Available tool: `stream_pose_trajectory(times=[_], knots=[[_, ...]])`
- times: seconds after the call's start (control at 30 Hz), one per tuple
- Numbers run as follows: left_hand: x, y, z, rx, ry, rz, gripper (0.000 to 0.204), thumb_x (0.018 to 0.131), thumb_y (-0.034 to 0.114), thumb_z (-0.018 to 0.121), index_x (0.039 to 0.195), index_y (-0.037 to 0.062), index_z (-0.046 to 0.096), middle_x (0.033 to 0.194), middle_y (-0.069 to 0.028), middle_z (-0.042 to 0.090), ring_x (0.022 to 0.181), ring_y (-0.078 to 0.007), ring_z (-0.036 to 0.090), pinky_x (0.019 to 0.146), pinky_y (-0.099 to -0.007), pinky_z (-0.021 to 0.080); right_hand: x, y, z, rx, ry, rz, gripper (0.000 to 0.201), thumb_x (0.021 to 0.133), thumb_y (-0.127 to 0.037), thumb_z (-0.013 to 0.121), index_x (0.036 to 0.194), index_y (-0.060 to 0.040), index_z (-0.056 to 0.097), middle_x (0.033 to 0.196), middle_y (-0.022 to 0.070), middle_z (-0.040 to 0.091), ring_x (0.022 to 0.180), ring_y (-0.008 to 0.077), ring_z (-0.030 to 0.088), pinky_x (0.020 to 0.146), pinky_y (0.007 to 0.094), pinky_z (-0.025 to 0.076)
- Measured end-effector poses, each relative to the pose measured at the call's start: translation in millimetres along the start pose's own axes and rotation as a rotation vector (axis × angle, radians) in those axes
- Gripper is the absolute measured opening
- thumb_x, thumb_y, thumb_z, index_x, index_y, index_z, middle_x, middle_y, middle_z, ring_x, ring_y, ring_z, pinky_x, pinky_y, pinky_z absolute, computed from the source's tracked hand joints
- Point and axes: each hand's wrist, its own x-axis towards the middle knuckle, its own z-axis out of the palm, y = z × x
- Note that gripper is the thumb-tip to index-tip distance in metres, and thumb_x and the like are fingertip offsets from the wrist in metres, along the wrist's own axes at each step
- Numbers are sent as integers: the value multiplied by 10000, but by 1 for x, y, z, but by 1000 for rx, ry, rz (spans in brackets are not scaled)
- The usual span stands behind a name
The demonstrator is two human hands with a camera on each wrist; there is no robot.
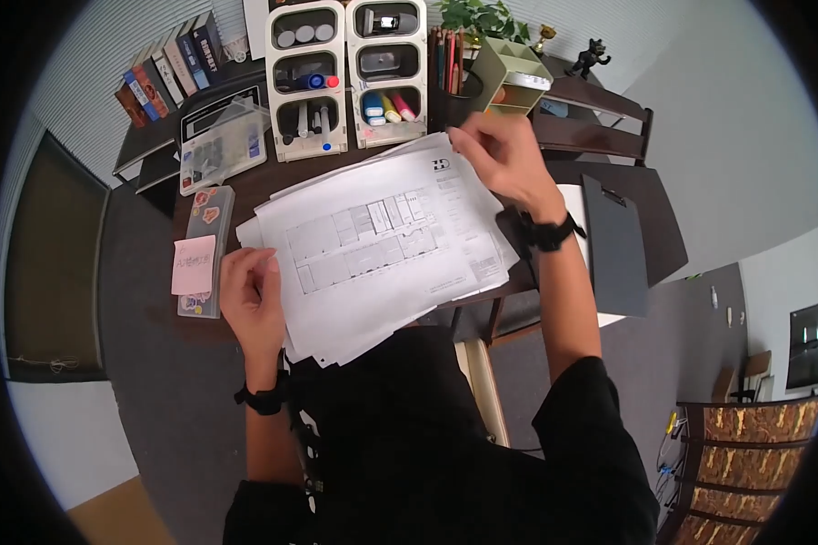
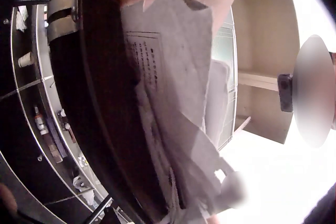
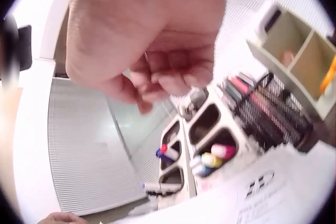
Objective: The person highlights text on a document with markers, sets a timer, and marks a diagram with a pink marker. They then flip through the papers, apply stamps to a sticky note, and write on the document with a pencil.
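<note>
A loose stack of printed sheets [image 1: 364, 300] lies askew over the front of the desk, the top one showing a floor plan. At its left edge my left hand [image 1: 253, 295] grips the papers, fingers bent. The left wrist view shows the sheets [image 2: 173, 71] bent and hanging near that hand. My right hand [image 1: 504, 159] is over the stack's upper right corner, its fingers loosely curled. In the right wrist view this hand [image 3: 152, 40] is raised above the top sheet [image 3: 283, 187], with nothing seen between the fingers.
Behind the papers stand two white organizers [image 1: 350, 82] with markers and highlighters, a mesh pencil cup [image 1: 453, 100] and a green box [image 1: 509, 77]. To the left lie a sticker-covered case [image 1: 207, 213] with a pink note [image 1: 194, 263] and a clear box [image 1: 223, 150]. A dark clipboard [image 1: 613, 245] is at right.
</note>
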Motion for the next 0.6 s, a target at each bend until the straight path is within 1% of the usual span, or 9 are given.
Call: stream_pose_trajectory(times=[0.03, 0.07, 0.1, 0.13, 0.2, 0.3, 0.37, 0.47, 0.6], knots=[[0, 4, 1, 11, 13, -32, 94, 944, -5, 649, 1034, -24, 669, 1065, -56, 591, 856, -91, 546, 761, -215, 448, 11, 7, 6, 19, -4, 1, 228, 913, -120, 679, 747, 30, 637, 564, 53, 517, 503, 100, 420, 471, 292, 330], [-1, 3, 3, 37, 18, -32, 94, 944, -5, 649, 1034, -24, 669, 1065, -56, 591, 856, -91, 546, 761, -215, 448, 23, 13, 14, -7, -31, -85, 275, 913, -130, 684, 703, 28, 601, 556, 62, 504, 491, 115, 419, 463, 305, 324], [-1, 1, 3, 43, 23, -2, 86, 942, -1, 652, 1025, -16, 671, 1027, -59, 591, 819, -98, 533, 722, -227, 445, 33, 19, 22, -29, -48, -176, 327, 913, -140, 688, 660, 27, 565, 549, 70, 492, 480, 131, 419, 455, 319, 318], [1, -1, 3, 58, 26, 35, 78, 940, 3, 655, 1015, -9, 674, 989, -61, 591, 782, -105, 520, 683, -239, 442, 36, 26, 28, 10, -31, -191, 327, 913, -140, 688, 660, 27, 565, 549, 70, 492, 480, 131, 419, 455, 319, 318], [0, -4, 3, 147, 14, 57, 59, 931, 8, 661, 988, -2, 674, 932, -52, 610, 796, -109, 548, 693, -229, 441, 35, 44, 41, -6, 106, -239, 345, 919, -124, 687, 635, 19, 552, 547, 58, 479, 481, 124, 410, 451, 316, 298], [-1, -5, 6, 69, 46, 8, 60, 920, -9, 667, 977, -25, 671, 925, -54, 618, 773, -97, 547, 670, -217, 434, 28, 59, 41, 149, 224, -161, 334, 951, -86, 659, 642, 4, 572, 554, 14, 498, 515, 72, 420, 464, 288, 300], [-1, 0, 8, 12, 44, -35, 60, 921, -8, 684, 979, -25, 691, 909, -40, 626, 736, -74, 529, 636, -207, 416, 25, 67, 28, 217, 270, -56, 338, 971, -97, 651, 654, 3, 591, 568, -14, 516, 554, 41, 429, 495, 265, 317], [0, 9, 10, 107, 59, 34, 69, 907, -18, 698, 973, -39, 694, 891, -52, 636, 709, -78, 527, 616, -215, 415, 25, 91, 19, 246, 337, 62, 353, 970, -124, 665, 651, 5, 586, 579, -35, 530, 564, 15, 421, 507, 237, 307], [-4, 15, 11, 225, 52, 158, 88, 895, -24, 705, 981, -40, 696, 888, -68, 650, 687, -84, 529, 606, -220, 423, 26, 93, 13, 289, 368, 64, 354, 970, -133, 667, 654, 7, 590, 580, -34, 536, 549, 13, 415, 496, 237, 299]])
